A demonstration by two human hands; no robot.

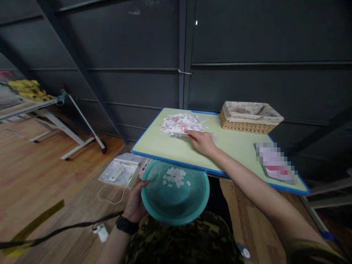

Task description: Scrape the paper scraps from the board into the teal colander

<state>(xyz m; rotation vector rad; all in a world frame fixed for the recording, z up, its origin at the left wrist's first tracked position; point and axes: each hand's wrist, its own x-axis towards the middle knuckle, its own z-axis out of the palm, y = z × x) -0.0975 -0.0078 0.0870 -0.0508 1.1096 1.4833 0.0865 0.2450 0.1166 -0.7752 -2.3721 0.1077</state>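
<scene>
My left hand point(136, 200) grips the rim of a teal plastic colander point(176, 214) at its left side, thumb over the edge. The colander is below the table's front edge, with white paper scraps point(176, 176) lying inside. Over the table, my right hand point(202, 142) is closed on a thin, flat white strip point(180, 134), perhaps a card; its exact kind is unclear. The strip is at the near edge of a heap of white and pinkish paper scraps point(181, 121). Part of the strip is hidden by my fingers.
On the pale green table point(165, 146) with a blue edge stand a cloth-lined wicker basket point(247, 126) and a blurred flat object point(275, 163) at right. An open white box point(119, 174) lies on the floor at left, near a black cable point(79, 224). A dark wall point(137, 55) rises behind.
</scene>
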